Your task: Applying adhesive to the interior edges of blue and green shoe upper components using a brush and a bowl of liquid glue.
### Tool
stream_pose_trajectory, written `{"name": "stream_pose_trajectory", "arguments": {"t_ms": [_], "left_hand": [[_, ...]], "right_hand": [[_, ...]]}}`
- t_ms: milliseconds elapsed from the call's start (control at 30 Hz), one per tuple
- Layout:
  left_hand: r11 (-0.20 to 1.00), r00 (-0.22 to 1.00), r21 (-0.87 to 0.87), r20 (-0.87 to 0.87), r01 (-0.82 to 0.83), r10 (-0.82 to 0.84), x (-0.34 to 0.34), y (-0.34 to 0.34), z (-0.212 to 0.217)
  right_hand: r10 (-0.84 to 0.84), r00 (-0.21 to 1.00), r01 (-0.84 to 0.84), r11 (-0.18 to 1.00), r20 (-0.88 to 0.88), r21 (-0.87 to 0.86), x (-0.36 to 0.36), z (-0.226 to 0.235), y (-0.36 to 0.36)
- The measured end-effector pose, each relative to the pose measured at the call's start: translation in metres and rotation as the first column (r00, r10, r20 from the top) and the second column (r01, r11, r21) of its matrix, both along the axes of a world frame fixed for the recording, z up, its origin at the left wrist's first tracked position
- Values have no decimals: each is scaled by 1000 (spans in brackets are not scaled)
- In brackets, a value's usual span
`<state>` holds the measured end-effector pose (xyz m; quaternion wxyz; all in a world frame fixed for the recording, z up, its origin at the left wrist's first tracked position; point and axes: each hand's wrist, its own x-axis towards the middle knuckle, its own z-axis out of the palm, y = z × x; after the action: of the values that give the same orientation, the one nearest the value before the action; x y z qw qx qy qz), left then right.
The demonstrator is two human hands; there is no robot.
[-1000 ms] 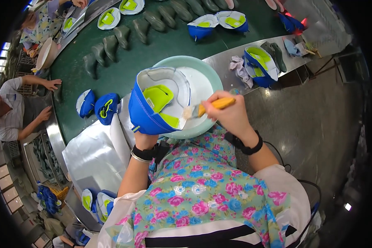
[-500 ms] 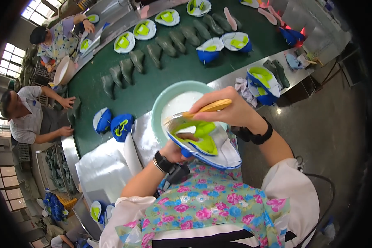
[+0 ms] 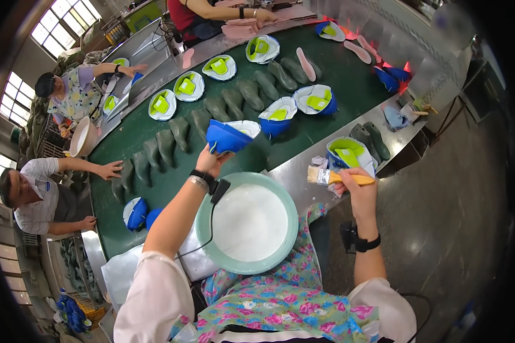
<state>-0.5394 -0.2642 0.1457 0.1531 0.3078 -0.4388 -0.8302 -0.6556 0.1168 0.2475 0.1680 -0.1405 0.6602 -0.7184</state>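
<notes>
My left hand (image 3: 214, 162) reaches out over the green belt, its fingers closed on a blue and white shoe upper (image 3: 232, 136). My right hand (image 3: 357, 186) grips a flat paintbrush (image 3: 355, 178) by its yellow handle, pale bristles pointing left. Just behind that hand, another shoe upper (image 3: 350, 153) with lime-green lining lies on the metal side table; whether my fingers touch it, I cannot tell. Between my arms stands a pale green basin (image 3: 292, 224) of white liquid.
The green belt (image 3: 212, 151) carries rows of dark green shoe lasts (image 3: 180, 132), several shoe uppers (image 3: 189, 86) and pink insoles (image 3: 306, 64). A co-worker's hand (image 3: 110, 170) touches lasts at the left. Red light glows at the belt's far right end.
My left hand has carried the shoe upper from above the basin's near edge forward over the belt. My right hand, with the brush, has moved right and away from that upper.
</notes>
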Motion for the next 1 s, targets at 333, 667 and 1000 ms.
{"name": "stream_pose_trajectory", "arguments": {"t_ms": [333,667,1000], "left_hand": [[936,917,350,358,43,-176,-70,-22,-76],[497,383,-520,852,694,357,299,-137,1],[674,279,-602,797,427,535,380,-112,-122]], "right_hand": [[28,992,-39,995,120,95,-6,-19,-21],[50,998,-56,988,47,145,47,-2,-53],[245,969,-241,961,-12,134,98,28,-97]]}}
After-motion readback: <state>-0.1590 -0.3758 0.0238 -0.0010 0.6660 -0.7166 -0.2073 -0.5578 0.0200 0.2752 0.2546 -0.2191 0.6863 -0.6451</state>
